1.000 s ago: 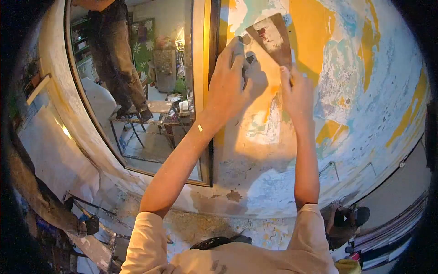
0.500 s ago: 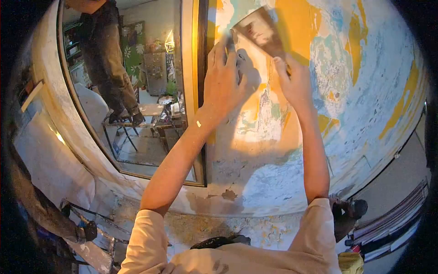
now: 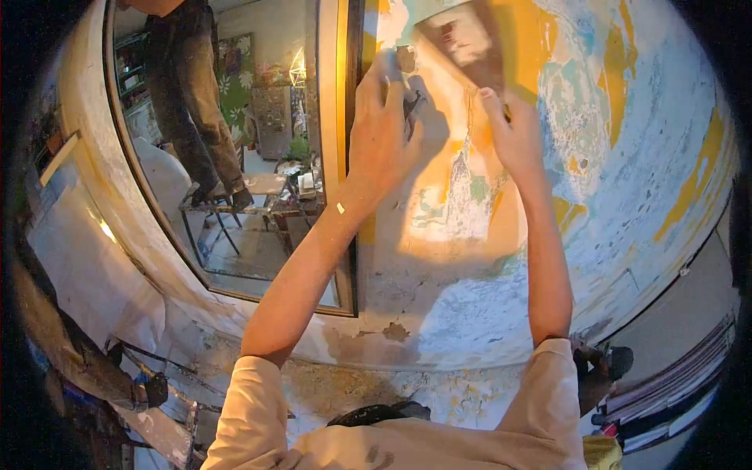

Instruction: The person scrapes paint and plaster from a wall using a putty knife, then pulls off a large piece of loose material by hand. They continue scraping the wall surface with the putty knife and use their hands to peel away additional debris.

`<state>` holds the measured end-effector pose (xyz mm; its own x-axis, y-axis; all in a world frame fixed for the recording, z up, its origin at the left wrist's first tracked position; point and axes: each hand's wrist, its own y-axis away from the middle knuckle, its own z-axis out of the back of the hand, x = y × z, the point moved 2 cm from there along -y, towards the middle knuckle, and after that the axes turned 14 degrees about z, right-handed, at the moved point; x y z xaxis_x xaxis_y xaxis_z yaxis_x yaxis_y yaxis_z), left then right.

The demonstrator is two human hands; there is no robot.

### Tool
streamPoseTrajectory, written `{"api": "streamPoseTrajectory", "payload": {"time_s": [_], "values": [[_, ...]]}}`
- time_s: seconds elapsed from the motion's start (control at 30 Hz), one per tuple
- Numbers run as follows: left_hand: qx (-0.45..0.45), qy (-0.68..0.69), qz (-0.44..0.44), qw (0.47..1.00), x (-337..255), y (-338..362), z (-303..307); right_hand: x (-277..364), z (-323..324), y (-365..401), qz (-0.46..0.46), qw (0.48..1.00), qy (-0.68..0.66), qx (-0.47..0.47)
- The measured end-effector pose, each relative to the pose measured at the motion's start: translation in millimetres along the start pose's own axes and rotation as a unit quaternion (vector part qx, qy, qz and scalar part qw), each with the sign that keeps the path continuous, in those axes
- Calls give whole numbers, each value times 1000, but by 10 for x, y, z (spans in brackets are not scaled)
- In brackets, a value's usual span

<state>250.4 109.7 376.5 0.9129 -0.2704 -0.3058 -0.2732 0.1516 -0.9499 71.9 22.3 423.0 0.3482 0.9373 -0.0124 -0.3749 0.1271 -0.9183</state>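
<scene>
My right hand [image 3: 517,133] is closed around a wide scraper, whose broad blade [image 3: 468,39] points up and left near the top of the view. Whitish and reddish-brown smears mark the blade's face. My left hand [image 3: 380,133], fingers bent, grips a small putty knife. Its short greyish blade [image 3: 405,59] shows beside my fingertips, close to the wide blade's left corner; most of its handle is hidden by my hand. Behind both hands is the patchy wall [image 3: 580,117], with yellow, white and pale blue areas and a crack between my hands.
A framed mirror [image 3: 351,157] borders my left hand and reflects a person's legs on a paint-stained support. Below left stands a spattered metal frame [image 3: 192,423]. Dark striped material [image 3: 666,384] lies at lower right.
The wide scraper has moved up and slightly right, its upper edge now leaving the frame. The small blade beside my left fingertips shows more clearly. The view has shifted slightly.
</scene>
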Motion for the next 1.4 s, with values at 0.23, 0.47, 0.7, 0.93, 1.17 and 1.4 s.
{"api": "streamPoseTrajectory", "payload": {"time_s": [0.23, 0.47, 0.7, 0.93, 1.17, 1.4], "values": [[53, 77, 19, 995, -17, -2, -58, 102, -357, 627, -210, 924, -307, -84], [102, -57, -74, 990, 2, 197, -148, 652, -638, 909, -348, 815, -450, -107], [152, -160, -123, 968, -16, 449, -182, 705, -739, 1158, -383, 782, -480, -106], [134, -209, -157, 956, -9, 493, -283, 680, -758, 1196, -368, 792, -476, -107], [121, -221, -168, 953, -18, 318, -326, 509, -824, 980, -315, 863, -381, -107], [93, -222, -178, 954, -24, 316, -215, 585, -812, 1043, -376, 835, -393, -87]]}}
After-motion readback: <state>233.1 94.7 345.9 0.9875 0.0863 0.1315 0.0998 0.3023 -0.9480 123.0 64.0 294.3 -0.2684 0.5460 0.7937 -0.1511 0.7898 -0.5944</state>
